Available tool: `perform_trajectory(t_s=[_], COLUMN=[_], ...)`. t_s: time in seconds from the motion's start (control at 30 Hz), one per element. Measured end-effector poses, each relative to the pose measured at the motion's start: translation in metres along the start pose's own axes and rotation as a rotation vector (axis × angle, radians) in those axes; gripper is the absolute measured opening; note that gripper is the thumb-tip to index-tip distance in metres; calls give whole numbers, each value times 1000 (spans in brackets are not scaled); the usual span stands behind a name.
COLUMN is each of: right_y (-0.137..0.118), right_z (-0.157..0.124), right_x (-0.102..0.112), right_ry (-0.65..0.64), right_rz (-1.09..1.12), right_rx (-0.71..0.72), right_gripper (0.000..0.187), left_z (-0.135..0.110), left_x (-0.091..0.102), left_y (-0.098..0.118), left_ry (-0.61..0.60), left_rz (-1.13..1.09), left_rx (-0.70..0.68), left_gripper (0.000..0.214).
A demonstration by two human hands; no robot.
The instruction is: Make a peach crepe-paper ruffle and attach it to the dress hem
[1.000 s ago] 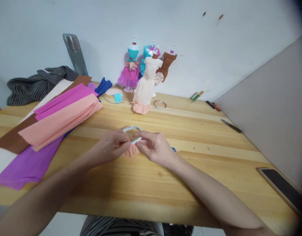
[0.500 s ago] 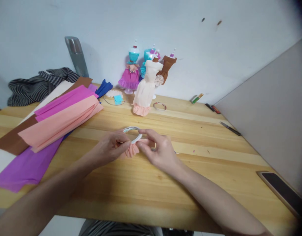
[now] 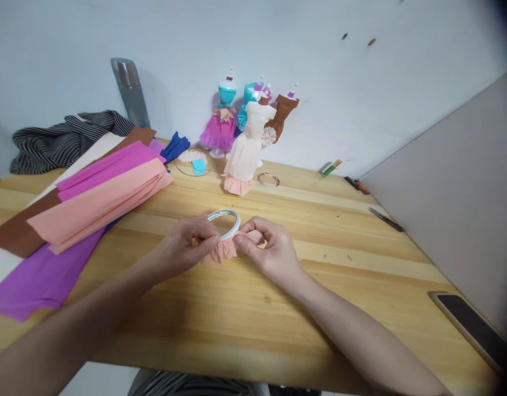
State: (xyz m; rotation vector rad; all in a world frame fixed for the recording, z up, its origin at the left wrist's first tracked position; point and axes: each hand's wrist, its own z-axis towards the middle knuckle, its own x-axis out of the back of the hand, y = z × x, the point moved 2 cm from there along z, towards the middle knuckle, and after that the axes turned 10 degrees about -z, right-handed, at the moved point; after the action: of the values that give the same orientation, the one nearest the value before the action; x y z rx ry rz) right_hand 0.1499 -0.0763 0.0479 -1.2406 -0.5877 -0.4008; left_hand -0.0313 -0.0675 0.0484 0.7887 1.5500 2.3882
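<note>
My left hand (image 3: 191, 245) is closed, thumb and fingers pinching the near rim of a nearly used-up white tape roll (image 3: 235, 224) together with a peach crepe paper strip (image 3: 221, 253). Small gathers run along the strip where it hangs below the ring. On the right side of the roll, my right hand (image 3: 270, 247) pinches the loose part of the same strip between thumb and forefinger. Some of the paper is hidden behind my fingers. Both hands are held just above the wooden table.
Crepe paper sheets (image 3: 100, 203) lie at left beside a striped cloth (image 3: 67, 140) and a bottle (image 3: 132, 93). Dressed miniature mannequins (image 3: 247, 137) stand by the wall, near another tape ring (image 3: 269, 180). At right are a craft knife (image 3: 385, 219) and a phone (image 3: 470, 324).
My right fingers have slid down off the roll's right rim onto the strip and pinch the paper there. The ring shows more fully; my left hand keeps its hold.
</note>
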Motion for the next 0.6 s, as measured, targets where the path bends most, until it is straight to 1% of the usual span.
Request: perform_trajectory(t_s=[0.2,0.27,0.37,0.43,0.6], right_y=[-9,-11,-12,-13,-12], right_z=[-6,-8,-8,-7,-5], right_x=[-3,-4,-3,0,3], right_ry=[-7,-31,-18,9,29], right_rz=[42,44,15,4,-33], right_rx=[180,223,264,264,184], right_gripper=[13,12,10,10,14], left_z=[1,1,0,0,1], left_x=[-1,-1,-1,0,0], left_y=[1,1,2,2,4], left_ry=[-6,-6,2,7,-4], left_rz=[9,8,9,25,66], left_rx=[-34,-44,-54,-59,-38], left_gripper=[29,29,27,28,30])
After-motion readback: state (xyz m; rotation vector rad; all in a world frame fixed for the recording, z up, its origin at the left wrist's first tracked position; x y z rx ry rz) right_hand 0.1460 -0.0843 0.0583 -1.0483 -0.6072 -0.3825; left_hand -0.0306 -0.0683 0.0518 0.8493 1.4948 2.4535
